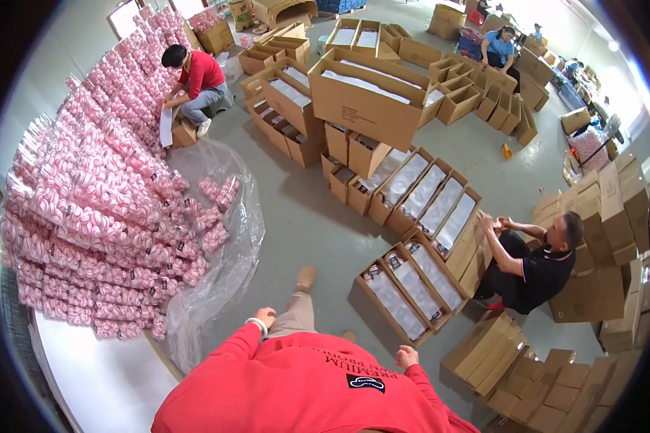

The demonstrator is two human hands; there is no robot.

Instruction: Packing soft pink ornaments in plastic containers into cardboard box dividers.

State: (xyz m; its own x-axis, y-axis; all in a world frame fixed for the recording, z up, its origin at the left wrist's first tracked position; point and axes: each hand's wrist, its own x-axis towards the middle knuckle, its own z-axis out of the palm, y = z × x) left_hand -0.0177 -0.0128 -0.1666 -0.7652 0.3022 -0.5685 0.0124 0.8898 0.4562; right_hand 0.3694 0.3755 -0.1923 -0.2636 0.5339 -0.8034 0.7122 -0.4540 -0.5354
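Observation:
My left hand (265, 317) hangs beside my thigh, a white band on its wrist, fingers loosely bent and nothing seen in it. On the other side my right hand (406, 356) hangs empty too, its fingers slackly curled. Just beyond the right hand stands an open carton (361, 287) packed with rows of goods under white sheets; there is a gap between them. To the left of my left hand a clear plastic sheet (224, 289) lies crumpled at the foot of a tall pile of pink-and-white striped packs (101, 216).
A crouching person in black (534, 267) handles a closed carton at right. By the pile a person in red (198, 79) sits over a box. Stacked filled cartons (368, 101) stand ahead; flat-topped boxes (484, 350) lie at lower right, a white board (101, 375) lower left.

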